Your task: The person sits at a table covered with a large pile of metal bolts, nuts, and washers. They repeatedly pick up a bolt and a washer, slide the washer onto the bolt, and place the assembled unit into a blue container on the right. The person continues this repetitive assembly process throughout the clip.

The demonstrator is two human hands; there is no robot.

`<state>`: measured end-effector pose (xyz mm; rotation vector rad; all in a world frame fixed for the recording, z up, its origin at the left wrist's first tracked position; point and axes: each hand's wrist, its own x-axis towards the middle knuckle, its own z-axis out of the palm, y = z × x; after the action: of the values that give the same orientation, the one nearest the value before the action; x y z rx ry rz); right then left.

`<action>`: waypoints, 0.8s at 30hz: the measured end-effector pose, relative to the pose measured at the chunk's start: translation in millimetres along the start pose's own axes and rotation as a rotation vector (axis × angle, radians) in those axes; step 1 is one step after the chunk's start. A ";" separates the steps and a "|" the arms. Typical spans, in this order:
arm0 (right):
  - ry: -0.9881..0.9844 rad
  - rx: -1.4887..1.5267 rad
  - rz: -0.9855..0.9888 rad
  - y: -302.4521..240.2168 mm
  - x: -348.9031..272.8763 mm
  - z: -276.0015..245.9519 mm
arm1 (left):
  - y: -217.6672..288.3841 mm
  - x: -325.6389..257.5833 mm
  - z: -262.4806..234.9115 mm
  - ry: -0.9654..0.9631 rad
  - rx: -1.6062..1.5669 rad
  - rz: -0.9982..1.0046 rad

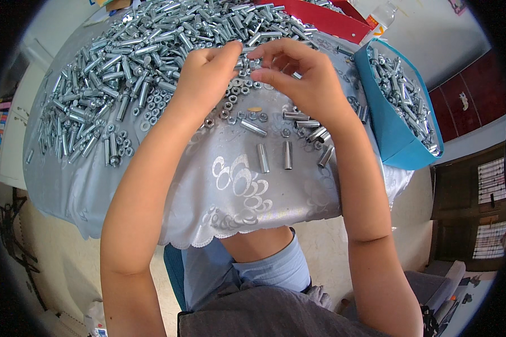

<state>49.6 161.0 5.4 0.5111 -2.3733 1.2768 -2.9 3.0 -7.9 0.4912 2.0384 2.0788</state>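
My left hand (207, 76) is closed over the far middle of the table, thumb and fingers pressed together. Whatever it grips is hidden behind the fingers. Facing it, my right hand (306, 78) has its fingers curled, with the thumb and forefinger apart. Small shiny metal pieces show in that gap; whether any touch the fingertips is unclear. Under and in front of both hands lie loose hex nuts (228, 105) and washers. Nearer to me, plain metal sleeves (288, 155) stand or lie on the silver tablecloth (208, 185). A big heap of sleeve anchor bolts (118, 67) spreads behind and left.
At the right edge of the table is a blue bin (402, 149) filled with bolts. A red box (326, 21) sits at the back, beside a clear bottle (381, 19) with an orange label. The scalloped cloth edge hangs above my lap.
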 end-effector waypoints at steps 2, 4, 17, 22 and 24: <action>-0.099 -0.047 0.173 -3.8 -1.0 -4.9 | -1.9 2.8 -3.2 -0.011 0.015 -0.016; -0.097 -0.057 0.246 -5.3 -2.5 -5.5 | -2.0 3.2 -3.2 -0.004 0.027 -0.020; -0.078 -0.004 0.204 0.4 -2.8 -0.4 | -4.0 4.0 -4.1 -0.035 0.059 -0.001; -0.004 0.024 -0.009 -3.7 -1.6 1.7 | -1.9 1.5 -3.6 -0.046 0.036 -0.003; -0.028 -0.001 -0.021 -5.2 -2.0 2.7 | -1.9 1.2 -2.9 -0.042 0.065 -0.007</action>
<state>53.4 156.3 6.6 0.5556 -2.3845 1.2671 -5.2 0.7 -9.7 0.5329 2.0869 1.9861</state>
